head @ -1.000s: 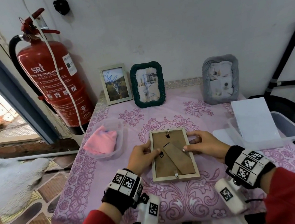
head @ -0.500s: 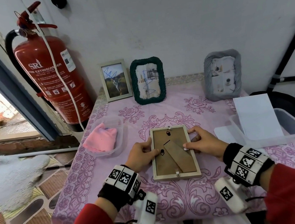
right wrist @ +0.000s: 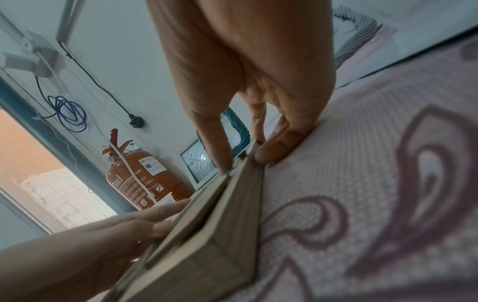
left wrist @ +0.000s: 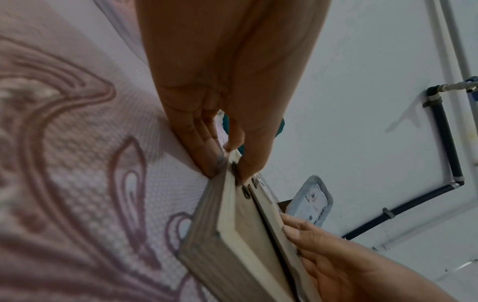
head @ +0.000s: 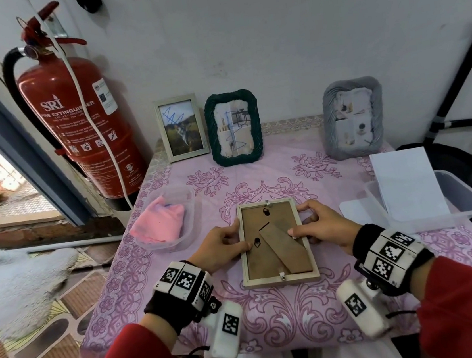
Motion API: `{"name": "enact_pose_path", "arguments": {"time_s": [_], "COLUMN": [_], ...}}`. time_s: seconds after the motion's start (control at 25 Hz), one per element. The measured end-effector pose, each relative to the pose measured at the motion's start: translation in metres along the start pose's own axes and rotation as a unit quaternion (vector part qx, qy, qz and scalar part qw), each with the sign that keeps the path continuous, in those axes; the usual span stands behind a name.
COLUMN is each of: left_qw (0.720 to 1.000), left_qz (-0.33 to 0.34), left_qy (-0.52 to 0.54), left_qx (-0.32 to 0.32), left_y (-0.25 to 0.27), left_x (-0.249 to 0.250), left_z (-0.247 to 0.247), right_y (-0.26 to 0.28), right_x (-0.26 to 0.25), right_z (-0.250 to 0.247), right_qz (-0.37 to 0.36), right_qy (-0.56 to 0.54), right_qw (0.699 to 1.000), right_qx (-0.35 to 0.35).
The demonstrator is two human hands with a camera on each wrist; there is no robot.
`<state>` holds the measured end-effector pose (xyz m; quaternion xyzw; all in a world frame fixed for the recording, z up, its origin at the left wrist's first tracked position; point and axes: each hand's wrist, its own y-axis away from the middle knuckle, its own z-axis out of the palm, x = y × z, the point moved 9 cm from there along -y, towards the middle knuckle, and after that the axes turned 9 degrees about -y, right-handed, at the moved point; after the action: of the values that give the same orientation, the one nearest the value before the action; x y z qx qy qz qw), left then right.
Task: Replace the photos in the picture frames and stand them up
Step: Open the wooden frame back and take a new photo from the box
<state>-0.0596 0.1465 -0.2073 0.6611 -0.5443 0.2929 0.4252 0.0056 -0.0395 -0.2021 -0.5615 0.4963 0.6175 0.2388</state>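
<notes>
Head view: near the table's [head: 348, 307] front edge, wooden frame [head: 276, 240] face down, left hand [head: 222, 247] and right hand [head: 322, 226] pinching its side rails. Light, stiff, probably glazed; best held by the rails. Further back, left tub [head: 187, 229] with pink cloth [head: 160, 222], right tub [head: 466, 198] with white sheets [head: 406, 183].

Frame [head: 277, 243] face-down on table [head: 275, 316]

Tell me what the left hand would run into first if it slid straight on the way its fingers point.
The left hand points right, across the face-down wooden frame it already grips. Past its thumb, the folded easel stand likely comes first, then the right hand; depth is unclear.
</notes>
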Motion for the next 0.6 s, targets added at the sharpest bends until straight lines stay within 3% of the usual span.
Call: {"name": "enact_pose_path", "arguments": {"time_s": [0.6], "left_qw": [0.999], "left_qz": [0.023], "left_qy": [0.000], "left_qx": [-0.030], "left_y": [0.0015], "left_x": [0.0041], "left_z": [-0.0008], "right_y": [0.0015], "right_x": [-0.0017], "right_z": [0.0013], "right_qz": [0.028], "right_qy": [-0.004], "right_qw": [1.000], "right_qx": [-0.011]}}
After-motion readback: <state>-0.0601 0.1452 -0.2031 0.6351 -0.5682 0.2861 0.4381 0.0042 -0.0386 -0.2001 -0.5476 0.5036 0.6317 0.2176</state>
